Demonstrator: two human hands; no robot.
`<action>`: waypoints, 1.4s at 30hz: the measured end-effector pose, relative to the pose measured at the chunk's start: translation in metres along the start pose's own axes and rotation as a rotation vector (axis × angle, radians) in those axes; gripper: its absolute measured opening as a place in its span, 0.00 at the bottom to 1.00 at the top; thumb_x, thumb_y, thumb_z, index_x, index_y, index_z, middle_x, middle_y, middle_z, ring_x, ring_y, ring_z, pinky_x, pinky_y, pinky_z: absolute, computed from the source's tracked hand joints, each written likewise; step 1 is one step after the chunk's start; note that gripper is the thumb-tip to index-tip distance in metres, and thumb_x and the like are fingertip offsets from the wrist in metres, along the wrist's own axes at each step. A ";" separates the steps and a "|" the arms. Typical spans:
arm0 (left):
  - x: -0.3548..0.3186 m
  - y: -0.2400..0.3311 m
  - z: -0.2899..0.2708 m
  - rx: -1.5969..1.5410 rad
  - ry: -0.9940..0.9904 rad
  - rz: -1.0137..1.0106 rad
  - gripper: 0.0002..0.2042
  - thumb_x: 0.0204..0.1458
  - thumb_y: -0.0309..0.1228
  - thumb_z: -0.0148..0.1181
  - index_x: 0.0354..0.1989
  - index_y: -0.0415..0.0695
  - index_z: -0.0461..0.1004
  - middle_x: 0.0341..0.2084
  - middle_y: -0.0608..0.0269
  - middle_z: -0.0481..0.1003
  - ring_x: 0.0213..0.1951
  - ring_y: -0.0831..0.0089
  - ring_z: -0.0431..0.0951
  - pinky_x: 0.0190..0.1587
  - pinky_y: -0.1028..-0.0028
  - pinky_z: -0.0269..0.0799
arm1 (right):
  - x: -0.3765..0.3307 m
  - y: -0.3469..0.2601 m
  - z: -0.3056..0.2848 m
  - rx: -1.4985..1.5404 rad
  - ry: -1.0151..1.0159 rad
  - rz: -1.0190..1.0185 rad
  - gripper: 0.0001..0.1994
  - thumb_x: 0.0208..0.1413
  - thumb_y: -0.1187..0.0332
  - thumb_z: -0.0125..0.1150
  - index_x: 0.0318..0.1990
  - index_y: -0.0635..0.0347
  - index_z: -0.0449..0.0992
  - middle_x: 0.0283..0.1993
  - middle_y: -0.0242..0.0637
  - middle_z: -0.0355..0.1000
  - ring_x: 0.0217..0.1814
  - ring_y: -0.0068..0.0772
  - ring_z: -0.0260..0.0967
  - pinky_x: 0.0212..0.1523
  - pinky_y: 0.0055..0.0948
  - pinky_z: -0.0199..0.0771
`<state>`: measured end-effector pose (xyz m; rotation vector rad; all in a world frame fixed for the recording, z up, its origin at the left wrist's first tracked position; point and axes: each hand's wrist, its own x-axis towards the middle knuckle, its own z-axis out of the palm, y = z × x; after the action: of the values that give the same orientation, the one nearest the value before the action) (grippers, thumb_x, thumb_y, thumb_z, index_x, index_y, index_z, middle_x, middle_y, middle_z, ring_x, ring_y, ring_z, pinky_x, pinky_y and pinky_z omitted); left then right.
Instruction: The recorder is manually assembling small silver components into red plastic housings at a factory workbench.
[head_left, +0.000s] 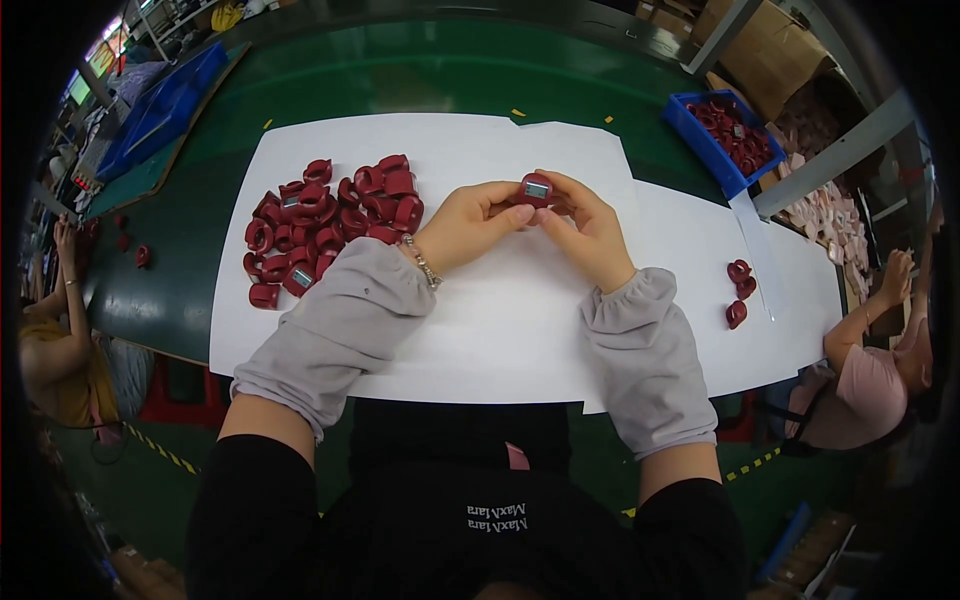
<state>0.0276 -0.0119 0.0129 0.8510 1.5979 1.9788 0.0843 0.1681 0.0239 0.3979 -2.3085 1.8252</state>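
A small dark red ring-shaped device with a little grey display sits between the fingers of both my hands, above the white paper. My left hand pinches it from the left, thumb in front. From the right, my right hand holds the same device, thumb near its lower edge. The undersides of the fingers are hidden. Just left of my left wrist lies a loose pile of similar red ring-shaped devices, some with displays facing up. Grey sleeve covers wrap both my forearms.
White paper sheets cover part of the green table. On the right lie several red devices. A blue bin of red pieces stands at the back right, near a metal post. Co-workers sit at both sides.
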 end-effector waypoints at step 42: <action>0.003 -0.006 -0.004 0.376 0.024 0.052 0.12 0.55 0.30 0.55 0.46 0.40 0.70 0.34 0.57 0.73 0.35 0.72 0.75 0.40 0.73 0.72 | 0.006 0.023 -0.032 -0.878 -0.020 -0.010 0.18 0.51 0.62 0.58 0.50 0.54 0.74 0.60 0.41 0.63 0.64 0.44 0.53 0.63 0.38 0.49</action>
<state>0.0223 -0.0115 0.0068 1.0188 2.0180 1.7519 0.0702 0.2030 0.0123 0.2724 -2.7936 0.6484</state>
